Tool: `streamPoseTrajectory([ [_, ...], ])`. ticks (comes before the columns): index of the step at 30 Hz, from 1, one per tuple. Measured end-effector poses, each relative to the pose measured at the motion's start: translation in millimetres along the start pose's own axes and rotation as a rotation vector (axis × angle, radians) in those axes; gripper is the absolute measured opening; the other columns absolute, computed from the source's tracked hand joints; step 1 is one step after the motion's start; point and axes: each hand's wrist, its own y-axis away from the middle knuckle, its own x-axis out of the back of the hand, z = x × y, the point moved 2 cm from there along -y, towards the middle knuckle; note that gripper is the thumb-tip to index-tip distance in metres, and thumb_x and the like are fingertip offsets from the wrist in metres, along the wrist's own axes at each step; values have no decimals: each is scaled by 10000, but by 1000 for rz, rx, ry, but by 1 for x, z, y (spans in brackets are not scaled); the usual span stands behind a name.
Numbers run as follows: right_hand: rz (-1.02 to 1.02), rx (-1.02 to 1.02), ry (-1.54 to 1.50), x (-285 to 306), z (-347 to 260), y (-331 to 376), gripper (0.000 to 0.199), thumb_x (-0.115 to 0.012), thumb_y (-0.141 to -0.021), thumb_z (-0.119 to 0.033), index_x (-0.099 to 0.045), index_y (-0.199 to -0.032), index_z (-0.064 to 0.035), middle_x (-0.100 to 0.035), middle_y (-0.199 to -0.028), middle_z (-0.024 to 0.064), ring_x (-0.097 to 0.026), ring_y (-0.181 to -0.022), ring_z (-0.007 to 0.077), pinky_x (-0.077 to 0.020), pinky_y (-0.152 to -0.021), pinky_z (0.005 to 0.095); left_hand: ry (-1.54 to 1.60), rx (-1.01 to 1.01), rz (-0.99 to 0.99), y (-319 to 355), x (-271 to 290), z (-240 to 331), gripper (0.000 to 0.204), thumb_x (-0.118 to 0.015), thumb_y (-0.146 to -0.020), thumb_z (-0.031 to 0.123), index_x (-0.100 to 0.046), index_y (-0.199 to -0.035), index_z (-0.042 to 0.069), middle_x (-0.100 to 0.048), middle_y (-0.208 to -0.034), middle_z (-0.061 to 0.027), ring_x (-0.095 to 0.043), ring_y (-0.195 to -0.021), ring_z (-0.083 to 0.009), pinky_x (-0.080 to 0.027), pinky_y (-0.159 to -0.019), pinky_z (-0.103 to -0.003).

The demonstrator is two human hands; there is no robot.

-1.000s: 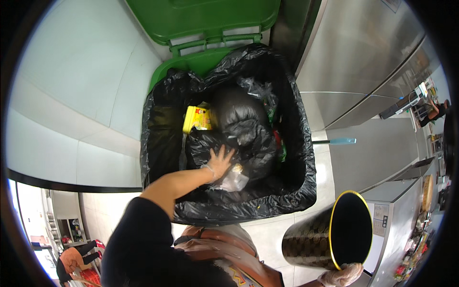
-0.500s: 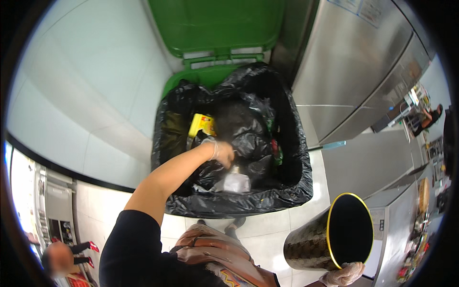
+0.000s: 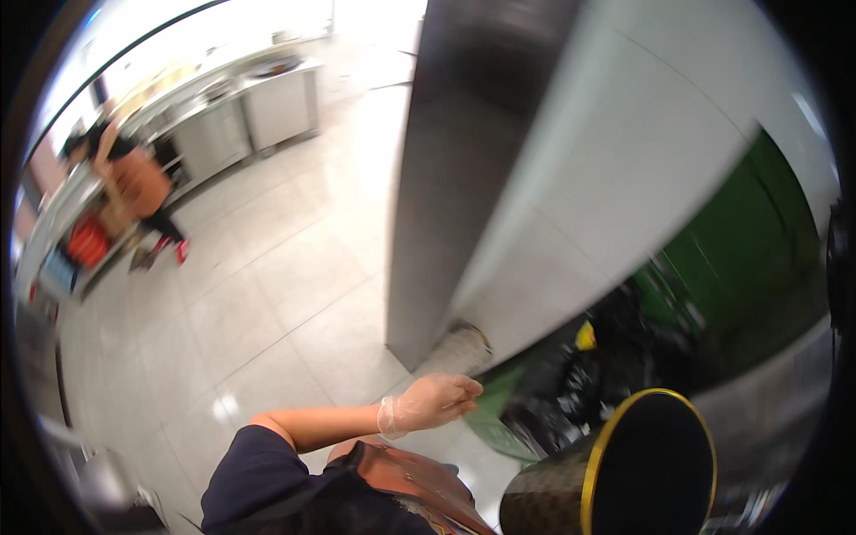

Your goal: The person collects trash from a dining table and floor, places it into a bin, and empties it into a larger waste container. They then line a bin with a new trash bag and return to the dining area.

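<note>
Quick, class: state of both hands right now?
Left hand: loosely curled, nothing visible in it; whether fully closed cannot be told.
Right hand: out of view; its state cannot be told.

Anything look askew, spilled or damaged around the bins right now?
Only the black, gold-rimmed basket stands out: near the green bin, it looks tilted, its mouth turned toward the picture's right, though the slanted fisheye view may exaggerate that. I can make out no spill or damage, but parts are blurred.
</note>
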Motion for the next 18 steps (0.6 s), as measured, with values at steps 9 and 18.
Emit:
streamPoseTrajectory([
  [9,-43,304,-793,-203,-199,-149,269,-408,-863,-237,-415,-628,-106,-395,-561,47,-389,-459,179,-324,-457,309,468,823,712,254,159,-134,247,-547,-879,152,-571,-1088,23,-598,-1026,-87,-585,-897,-176,-467,-801,-301],
  [18,26,414,-993,-411,-349,-176,282,-366,-846,-123,-263,-584,-140,-290,-551,23,-357,-491,179,-308,-526,333,964,778,1226,307,237,-194,345,-453,-944,327,-530,-1062,11,-598,-958,-69,-593,-884,-172,-472,-820,-304],
])
